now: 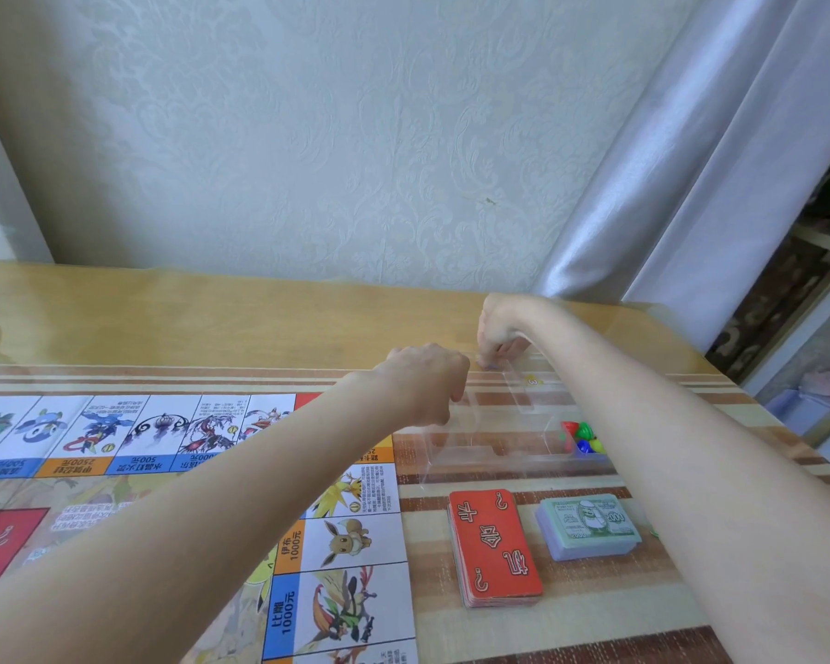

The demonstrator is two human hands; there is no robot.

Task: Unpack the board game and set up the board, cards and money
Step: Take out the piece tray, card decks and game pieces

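The game board [346,543] lies flat on the left of the table, printed with creature squares. To its right sit a stack of red cards [494,548] and a stack of green paper money [590,524]. Behind them stands a clear plastic tray [499,455] with coloured playing pieces [583,438] in its right end. My left hand [427,381] is curled over the tray's left edge and grips it, fingertips hidden. At the tray's far corner my right hand [499,328] reaches down, its fingertips pinching something small and bluish that I cannot identify.
The wooden table [212,323] meets a pale patterned wall at the back. A silvery curtain [715,184] hangs at the right rear corner. The table's right edge runs close beside my right forearm, with shelves and clutter beyond it.
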